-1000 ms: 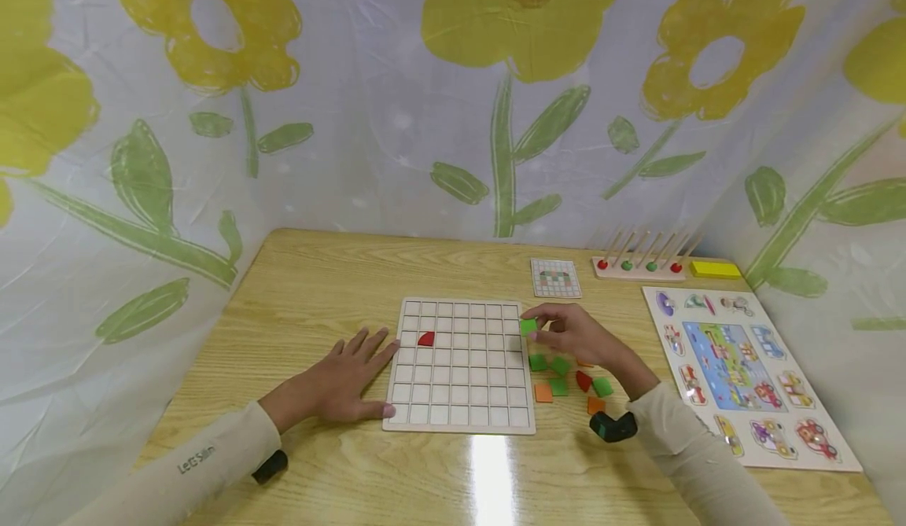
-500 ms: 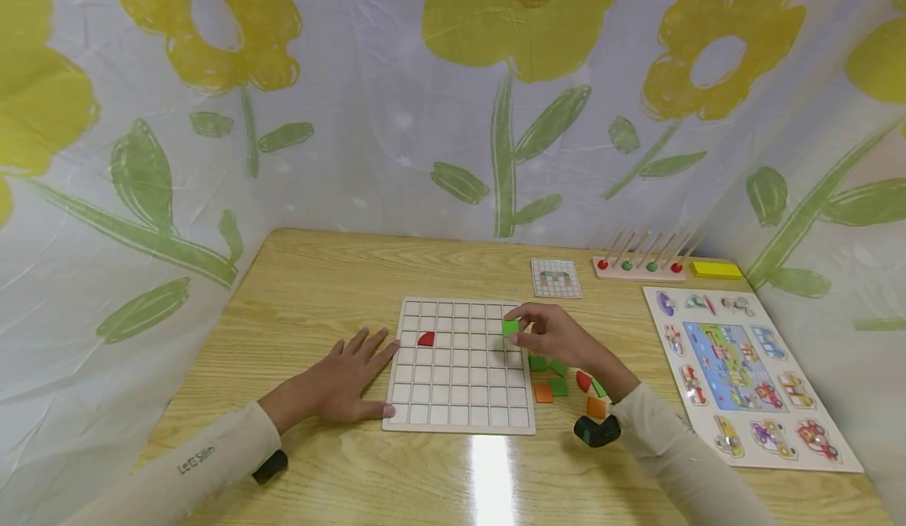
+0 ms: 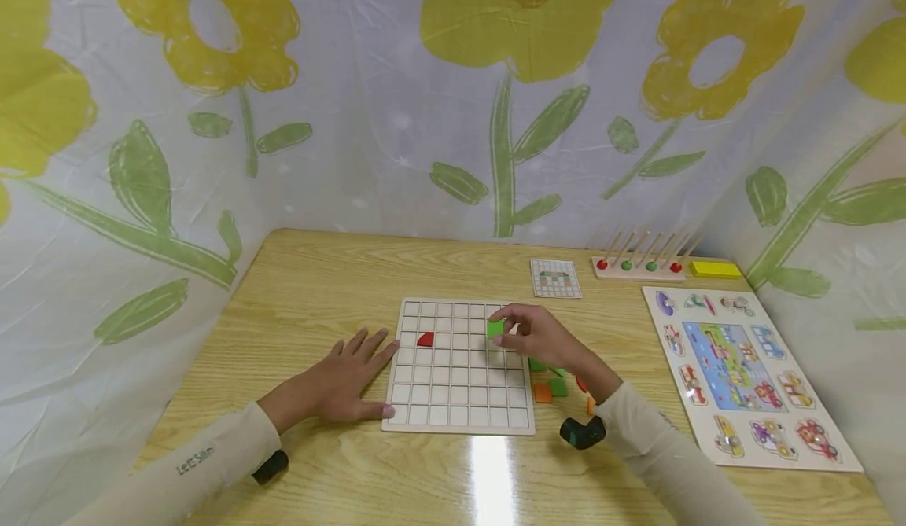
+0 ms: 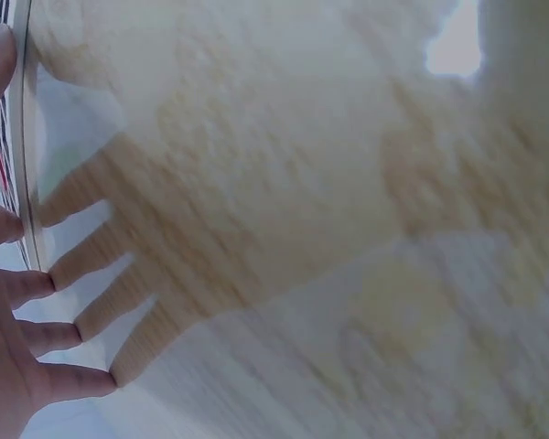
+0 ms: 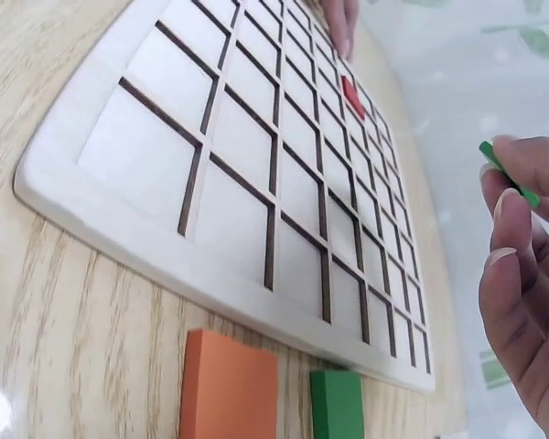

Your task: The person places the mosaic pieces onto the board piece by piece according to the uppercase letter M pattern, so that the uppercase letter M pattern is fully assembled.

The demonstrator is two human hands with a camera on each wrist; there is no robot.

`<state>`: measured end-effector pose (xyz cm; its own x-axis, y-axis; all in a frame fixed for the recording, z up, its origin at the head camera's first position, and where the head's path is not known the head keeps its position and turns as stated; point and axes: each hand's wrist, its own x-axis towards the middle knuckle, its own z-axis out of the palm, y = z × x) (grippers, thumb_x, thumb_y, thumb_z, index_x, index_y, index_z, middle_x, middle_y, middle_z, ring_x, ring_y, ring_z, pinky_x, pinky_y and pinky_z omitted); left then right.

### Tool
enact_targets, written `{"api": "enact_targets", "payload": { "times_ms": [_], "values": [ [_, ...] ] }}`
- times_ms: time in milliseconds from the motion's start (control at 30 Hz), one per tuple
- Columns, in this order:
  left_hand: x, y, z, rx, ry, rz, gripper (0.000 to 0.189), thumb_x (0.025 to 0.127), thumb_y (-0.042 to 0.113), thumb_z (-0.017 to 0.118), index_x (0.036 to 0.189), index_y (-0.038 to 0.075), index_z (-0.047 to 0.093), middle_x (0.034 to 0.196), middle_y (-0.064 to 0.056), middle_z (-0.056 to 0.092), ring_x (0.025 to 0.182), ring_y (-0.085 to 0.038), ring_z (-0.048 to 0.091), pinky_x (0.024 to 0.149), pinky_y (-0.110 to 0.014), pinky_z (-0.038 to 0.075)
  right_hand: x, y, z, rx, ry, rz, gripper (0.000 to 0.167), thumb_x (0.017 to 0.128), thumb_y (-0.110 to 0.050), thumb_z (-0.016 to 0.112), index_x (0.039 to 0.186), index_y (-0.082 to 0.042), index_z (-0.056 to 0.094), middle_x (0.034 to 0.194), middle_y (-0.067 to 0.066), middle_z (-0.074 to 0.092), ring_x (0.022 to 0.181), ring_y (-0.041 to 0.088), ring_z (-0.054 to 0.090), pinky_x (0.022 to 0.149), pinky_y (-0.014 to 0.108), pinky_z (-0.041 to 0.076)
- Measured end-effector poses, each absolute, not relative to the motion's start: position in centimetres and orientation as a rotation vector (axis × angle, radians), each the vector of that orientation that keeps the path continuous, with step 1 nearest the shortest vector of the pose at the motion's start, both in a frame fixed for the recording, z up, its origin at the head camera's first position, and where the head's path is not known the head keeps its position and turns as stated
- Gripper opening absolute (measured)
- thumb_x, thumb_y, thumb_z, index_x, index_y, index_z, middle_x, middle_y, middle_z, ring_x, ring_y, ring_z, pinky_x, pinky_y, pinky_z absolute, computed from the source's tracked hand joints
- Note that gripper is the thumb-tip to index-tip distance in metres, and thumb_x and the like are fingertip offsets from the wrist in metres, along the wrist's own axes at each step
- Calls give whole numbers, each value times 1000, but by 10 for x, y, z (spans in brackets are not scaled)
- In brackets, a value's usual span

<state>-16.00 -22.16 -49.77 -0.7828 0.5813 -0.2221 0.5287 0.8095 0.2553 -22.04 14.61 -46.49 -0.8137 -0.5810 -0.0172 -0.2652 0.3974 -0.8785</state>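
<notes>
A white grid board (image 3: 449,388) with square cells lies on the wooden table. One red quarter-round tile (image 3: 426,340) sits in a cell at its upper left. My right hand (image 3: 534,333) pinches a green square tile (image 3: 495,328) between thumb and fingers, held above the board's right part. In the right wrist view the green tile (image 5: 510,174) shows edge-on in the fingertips. My left hand (image 3: 343,380) lies with fingers spread at the board's left side, its thumb on the board's lower left corner.
Loose tiles, including an orange tile (image 3: 543,393) and a green tile (image 3: 558,387), lie right of the board. Behind are a pattern card (image 3: 555,278), a peg rack with beads (image 3: 639,269) and a yellow block (image 3: 715,270). A picture puzzle (image 3: 750,377) lies far right.
My right hand has moved left with the green tile, from the board's right edge to over its right columns. The left hand has stayed in place.
</notes>
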Motion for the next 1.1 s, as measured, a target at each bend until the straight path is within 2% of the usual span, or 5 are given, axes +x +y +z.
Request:
{"api": "enact_targets", "payload": {
  "times_ms": [267, 500, 767, 1100],
  "values": [
    [-161, -220, -492, 830, 2675, 294, 101, 89, 73, 55, 161, 10, 21, 166, -23, 16, 150, -54, 15, 108, -76, 25, -219, 139, -470, -748, 2343, -1361, 30, 94, -9, 71, 123, -1, 66, 97, 15, 63, 61, 31, 57, 58, 30, 52],
    [-162, -219, -486, 824, 2652, 306, 99, 90, 68, 58, 161, 9, 22, 166, -24, 16, 149, -54, 17, 106, -76, 27, -218, 134, -472, -768, 2343, -1342, 30, 95, -11, 70, 123, -2, 66, 95, 12, 63, 64, 44, 58, 56, 26, 50],
    [-162, -215, -482, 757, 2624, 338, 101, 89, 65, 63, 161, 7, 22, 165, -27, 14, 147, -58, 16, 103, -80, 26, -217, 130, -470, -781, 2362, -1314, 28, 95, -10, 70, 122, -3, 67, 93, 8, 63, 63, 42, 58, 54, 24, 48],
    [-162, -213, -478, 710, 2577, 383, 102, 89, 62, 66, 161, 6, 19, 165, -28, 11, 147, -60, 12, 100, -82, 25, -220, 122, -471, -765, 2345, -1319, 31, 97, -9, 67, 127, -1, 64, 96, 10, 62, 60, 33, 58, 55, 24, 47]
  ]
}}
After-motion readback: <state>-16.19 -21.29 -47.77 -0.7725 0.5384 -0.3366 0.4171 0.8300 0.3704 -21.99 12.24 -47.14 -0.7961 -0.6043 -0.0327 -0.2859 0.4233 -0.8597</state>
